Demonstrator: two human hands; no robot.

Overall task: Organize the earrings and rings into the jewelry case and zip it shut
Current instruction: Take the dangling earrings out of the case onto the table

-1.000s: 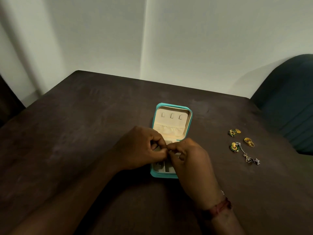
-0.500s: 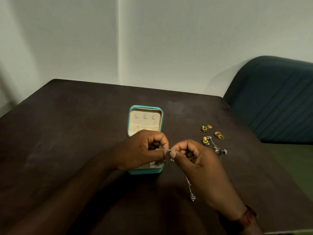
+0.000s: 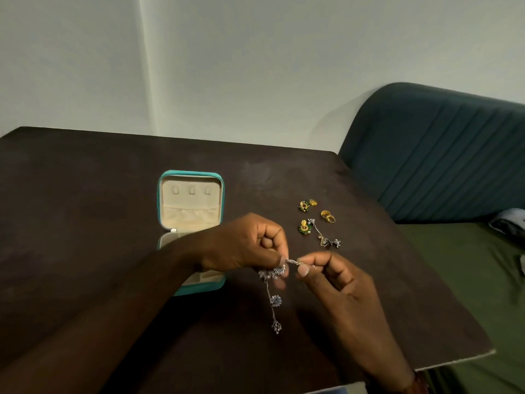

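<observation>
Left grip and right grip pinch the top of a long silver earring above the dark surface, its flower drops hanging. Teal jewelry case lies open behind the left grip. Gold rings, green-gold earrings and a second silver earring lie right of the case.

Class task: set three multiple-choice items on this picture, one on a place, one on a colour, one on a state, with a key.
1. Relative to the jewelry case, the loose rings lie: A inside it; B on the table, to its right; C on its lid.
2. The case's shell is: A red; B black; C teal.
3. The left hand and right hand: A lie flat; B pinch one silver earring; C pull the zip.
Key: B, rings on bare wood; C, teal rim; B, earring hangs from both grips.
</observation>
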